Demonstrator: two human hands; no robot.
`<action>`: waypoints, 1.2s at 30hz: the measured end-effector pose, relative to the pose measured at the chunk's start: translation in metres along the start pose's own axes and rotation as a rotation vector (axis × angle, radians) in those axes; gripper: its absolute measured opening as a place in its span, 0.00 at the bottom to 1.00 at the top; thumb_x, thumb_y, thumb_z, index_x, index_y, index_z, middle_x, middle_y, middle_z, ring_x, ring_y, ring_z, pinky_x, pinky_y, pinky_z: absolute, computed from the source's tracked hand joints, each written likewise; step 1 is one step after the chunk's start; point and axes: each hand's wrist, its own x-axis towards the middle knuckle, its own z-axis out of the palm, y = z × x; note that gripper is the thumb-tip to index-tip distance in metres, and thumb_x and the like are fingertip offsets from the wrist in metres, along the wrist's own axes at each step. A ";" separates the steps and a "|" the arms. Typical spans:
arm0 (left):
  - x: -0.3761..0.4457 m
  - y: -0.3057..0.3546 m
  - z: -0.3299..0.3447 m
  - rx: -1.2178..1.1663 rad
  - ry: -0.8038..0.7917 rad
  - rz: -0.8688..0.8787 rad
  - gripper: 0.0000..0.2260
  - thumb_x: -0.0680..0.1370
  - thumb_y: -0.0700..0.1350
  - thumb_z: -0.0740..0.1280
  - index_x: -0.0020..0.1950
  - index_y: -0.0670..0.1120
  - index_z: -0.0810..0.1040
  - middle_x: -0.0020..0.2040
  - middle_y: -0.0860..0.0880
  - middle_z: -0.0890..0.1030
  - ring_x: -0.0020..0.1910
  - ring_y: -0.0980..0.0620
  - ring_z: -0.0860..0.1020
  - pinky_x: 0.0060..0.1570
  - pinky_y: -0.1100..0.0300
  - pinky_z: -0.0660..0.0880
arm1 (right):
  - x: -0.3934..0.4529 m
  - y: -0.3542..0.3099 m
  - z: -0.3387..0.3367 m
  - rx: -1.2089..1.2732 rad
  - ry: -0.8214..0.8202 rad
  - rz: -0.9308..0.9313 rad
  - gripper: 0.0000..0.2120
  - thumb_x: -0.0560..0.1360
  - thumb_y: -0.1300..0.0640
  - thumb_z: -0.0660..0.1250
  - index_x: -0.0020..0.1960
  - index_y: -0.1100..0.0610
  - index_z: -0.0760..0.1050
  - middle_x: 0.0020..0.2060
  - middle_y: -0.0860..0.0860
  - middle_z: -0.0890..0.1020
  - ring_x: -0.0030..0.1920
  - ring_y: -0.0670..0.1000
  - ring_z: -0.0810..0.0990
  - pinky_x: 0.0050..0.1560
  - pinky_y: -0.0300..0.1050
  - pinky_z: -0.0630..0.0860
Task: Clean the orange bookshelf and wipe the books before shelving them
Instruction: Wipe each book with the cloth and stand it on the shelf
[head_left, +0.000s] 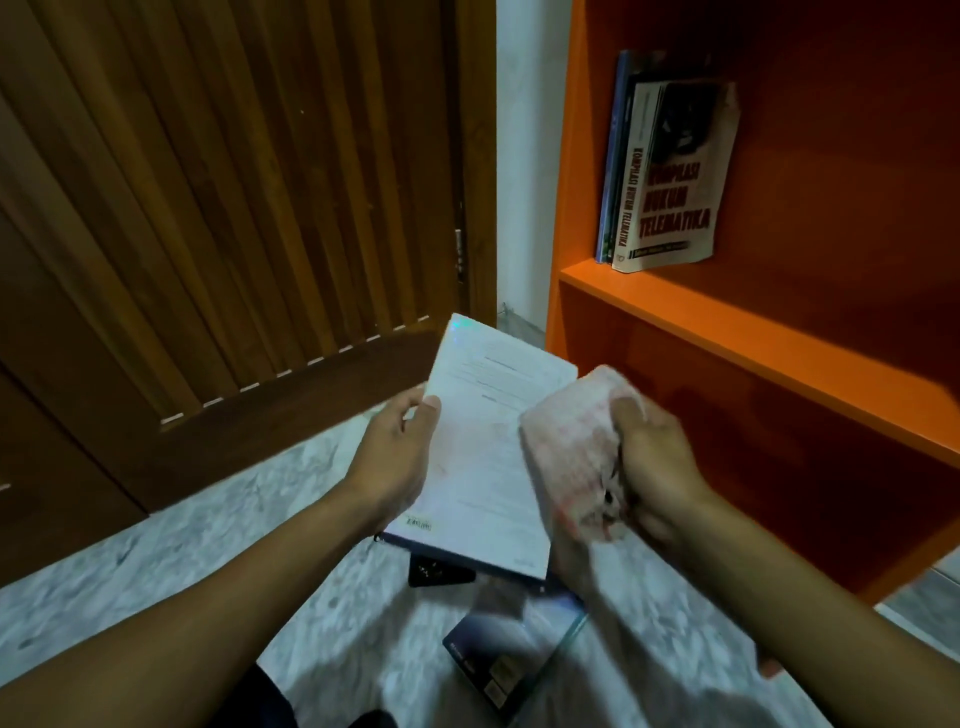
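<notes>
While a dark book (511, 660) lies on the floor (182, 597) | left hand (397, 449) fingers grip white book (488, 447) | right hand (657, 467) clenched on pink cloth (569, 447) against it | orange bookshelf (753, 332) beyond holds upright books (670, 176)

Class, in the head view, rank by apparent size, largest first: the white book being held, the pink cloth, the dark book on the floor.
1. White book
2. Pink cloth and dark book: look alike, both partly hidden, so unranked.
</notes>
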 end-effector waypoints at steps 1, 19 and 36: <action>-0.003 -0.003 0.004 0.011 -0.052 -0.015 0.14 0.81 0.61 0.59 0.63 0.58 0.75 0.59 0.55 0.82 0.53 0.49 0.84 0.51 0.47 0.82 | 0.005 -0.004 -0.003 0.068 0.087 0.005 0.14 0.84 0.51 0.54 0.60 0.55 0.76 0.50 0.56 0.85 0.51 0.54 0.85 0.52 0.54 0.82; -0.012 -0.006 0.040 -0.323 -0.040 -0.337 0.13 0.83 0.47 0.62 0.57 0.41 0.82 0.50 0.38 0.85 0.50 0.37 0.84 0.54 0.39 0.80 | -0.033 0.051 0.034 -0.978 -0.362 -0.551 0.24 0.84 0.47 0.47 0.79 0.48 0.56 0.78 0.43 0.57 0.76 0.36 0.46 0.77 0.39 0.39; 0.013 0.016 -0.013 -0.483 0.268 -0.210 0.10 0.83 0.49 0.61 0.61 0.50 0.79 0.57 0.51 0.84 0.50 0.46 0.85 0.37 0.57 0.81 | -0.046 0.065 0.013 -0.772 -0.549 -0.313 0.07 0.84 0.49 0.55 0.50 0.47 0.70 0.44 0.45 0.80 0.45 0.42 0.78 0.50 0.49 0.77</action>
